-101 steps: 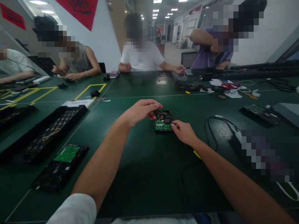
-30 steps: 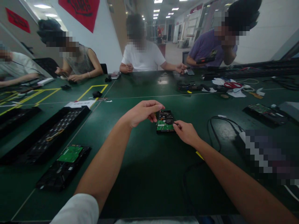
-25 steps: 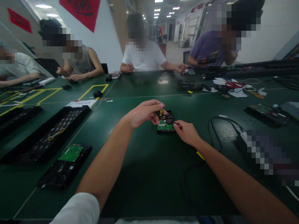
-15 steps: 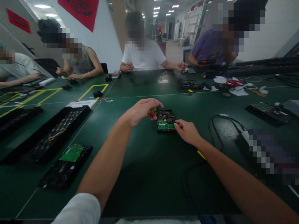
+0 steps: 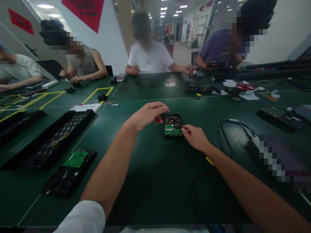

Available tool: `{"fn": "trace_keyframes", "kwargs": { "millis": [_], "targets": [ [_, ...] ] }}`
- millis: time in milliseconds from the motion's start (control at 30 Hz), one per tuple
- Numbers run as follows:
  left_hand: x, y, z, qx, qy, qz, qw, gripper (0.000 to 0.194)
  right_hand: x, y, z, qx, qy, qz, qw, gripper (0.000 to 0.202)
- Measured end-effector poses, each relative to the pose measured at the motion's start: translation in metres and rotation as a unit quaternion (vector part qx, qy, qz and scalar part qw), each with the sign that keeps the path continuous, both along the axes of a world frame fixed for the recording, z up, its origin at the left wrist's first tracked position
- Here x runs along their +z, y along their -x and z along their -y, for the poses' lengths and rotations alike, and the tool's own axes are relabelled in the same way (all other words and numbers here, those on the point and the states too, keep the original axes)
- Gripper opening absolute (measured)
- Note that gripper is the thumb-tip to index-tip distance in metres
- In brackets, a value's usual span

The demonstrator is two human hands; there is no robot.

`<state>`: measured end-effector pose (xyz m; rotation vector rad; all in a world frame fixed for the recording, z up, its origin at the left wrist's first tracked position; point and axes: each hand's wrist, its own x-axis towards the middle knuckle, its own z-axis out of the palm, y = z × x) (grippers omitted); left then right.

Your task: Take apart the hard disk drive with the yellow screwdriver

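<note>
A black hard drive with a green circuit board [image 5: 173, 126] lies on the dark green table in front of me. My left hand [image 5: 152, 115] arches at its upper left edge, fingers bent and thumb side up; what the fingertips hold, if anything, is too small to make out. At the drive's right edge, my right hand [image 5: 194, 136] has thumb and index finger pinched together around something small and dark that I cannot make out.
Another drive [image 5: 70, 171] lies left of my left forearm, beside a long black tray [image 5: 55, 139]. A black cable [image 5: 222, 129] curls right of my right hand. A further drive [image 5: 279, 116] rests at the right. Several people sit across the table.
A yellow and dark item that showed by my left fingertips is no longer visible there. Both hands have stayed in nearly the same place, and the view has shifted slightly.
</note>
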<state>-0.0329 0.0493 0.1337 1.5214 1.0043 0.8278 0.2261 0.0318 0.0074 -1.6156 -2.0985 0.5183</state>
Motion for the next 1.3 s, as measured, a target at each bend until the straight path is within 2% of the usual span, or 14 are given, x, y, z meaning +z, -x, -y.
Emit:
{"fn": "trace_keyframes", "kwargs": {
  "millis": [133,267,433,733,1067,1300],
  "targets": [
    [0.000,0.000,0.001,-0.036,-0.008,-0.002,0.999,0.028,0.000,0.000,0.000,0.004,0.006,0.000,1.000,0.037],
    [-0.004,-0.001,0.002,-0.052,0.038,0.050,0.997,0.033,0.002,0.000,0.000,0.001,0.001,0.007,1.000,0.037],
    [-0.006,0.000,0.000,-0.062,0.048,0.083,0.993,0.031,0.002,0.000,0.000,0.007,0.001,0.006,1.000,0.037],
    [0.004,0.001,0.004,-0.065,0.006,0.035,0.997,0.024,0.000,0.000,0.000,0.007,0.000,-0.001,1.000,0.036],
    [-0.004,0.001,-0.002,-0.048,-0.004,0.056,0.997,0.030,0.004,0.000,0.002,0.010,0.011,0.000,1.000,0.036],
    [-0.002,0.002,-0.001,-0.050,-0.059,-0.020,0.997,0.032,0.003,0.001,0.001,0.003,-0.008,0.001,1.000,0.033]
  ]
}}
